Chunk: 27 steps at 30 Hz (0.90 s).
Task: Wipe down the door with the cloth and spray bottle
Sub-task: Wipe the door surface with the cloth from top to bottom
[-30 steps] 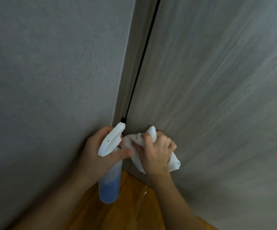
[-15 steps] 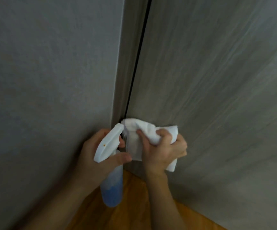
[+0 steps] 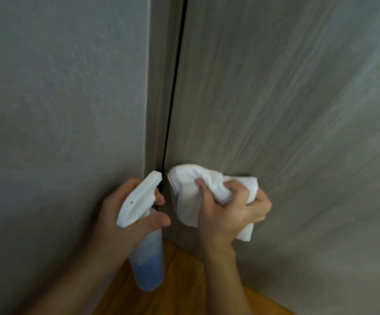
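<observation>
The right hand bunches a soft white cloth against the grey wood-grain door, low near its dark edge gap. The left hand wraps the neck of a translucent plastic spray bottle holding blue liquid. The limp cloth probably needs a full-fist grip; the bottle looks light. The door's handle and top lie outside the view.
</observation>
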Each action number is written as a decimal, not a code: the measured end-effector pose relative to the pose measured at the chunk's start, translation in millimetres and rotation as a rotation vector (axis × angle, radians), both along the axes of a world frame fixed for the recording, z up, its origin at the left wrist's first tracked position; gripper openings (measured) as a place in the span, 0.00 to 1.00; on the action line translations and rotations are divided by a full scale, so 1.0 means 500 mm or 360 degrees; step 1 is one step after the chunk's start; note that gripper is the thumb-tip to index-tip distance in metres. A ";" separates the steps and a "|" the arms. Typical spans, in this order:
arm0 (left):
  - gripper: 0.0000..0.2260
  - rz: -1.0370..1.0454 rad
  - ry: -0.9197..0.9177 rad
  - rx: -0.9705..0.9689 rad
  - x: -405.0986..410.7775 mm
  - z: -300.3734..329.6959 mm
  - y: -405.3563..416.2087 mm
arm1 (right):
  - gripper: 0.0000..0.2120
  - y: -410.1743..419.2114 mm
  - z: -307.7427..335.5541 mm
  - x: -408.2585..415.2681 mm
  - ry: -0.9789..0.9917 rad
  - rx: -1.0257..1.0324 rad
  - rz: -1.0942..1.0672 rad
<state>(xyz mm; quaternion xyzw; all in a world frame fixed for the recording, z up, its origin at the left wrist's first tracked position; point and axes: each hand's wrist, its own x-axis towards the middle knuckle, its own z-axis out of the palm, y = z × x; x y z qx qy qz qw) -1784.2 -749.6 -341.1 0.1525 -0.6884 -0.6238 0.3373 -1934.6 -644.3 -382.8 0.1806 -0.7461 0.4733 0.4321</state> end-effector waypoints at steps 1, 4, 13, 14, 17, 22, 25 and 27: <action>0.27 0.0012 0.0017 -0.0010 -0.001 0.004 -0.002 | 0.26 -0.001 0.042 -0.006 0.0058 -0.0022 -0.0010; 0.22 0.0045 0.0091 -0.0029 -0.004 0.024 -0.006 | 0.27 0.003 0.176 -0.017 0.0162 -0.0156 -0.0035; 0.21 -0.0020 0.0129 -0.0081 -0.050 0.158 0.038 | 0.23 0.071 0.367 -0.049 0.0456 0.0071 0.0004; 0.22 -0.0043 0.0122 -0.0111 -0.055 0.175 0.047 | 0.22 0.082 0.368 -0.050 0.0462 0.0066 0.0020; 0.29 -0.0119 0.0136 -0.0173 -0.069 0.227 0.076 | 0.21 0.125 0.397 -0.058 0.0435 -0.0029 0.0009; 0.30 -0.0170 0.0249 -0.0210 -0.097 0.312 0.119 | 0.23 0.224 0.536 -0.087 0.0480 -0.0030 -0.0044; 0.30 -0.0208 0.0299 -0.0233 -0.115 0.369 0.149 | 0.23 0.292 0.645 -0.102 0.0538 -0.0030 -0.0091; 0.28 -0.0225 0.0328 -0.0259 -0.128 0.408 0.171 | 0.23 0.343 0.717 -0.114 0.0561 -0.0083 -0.0151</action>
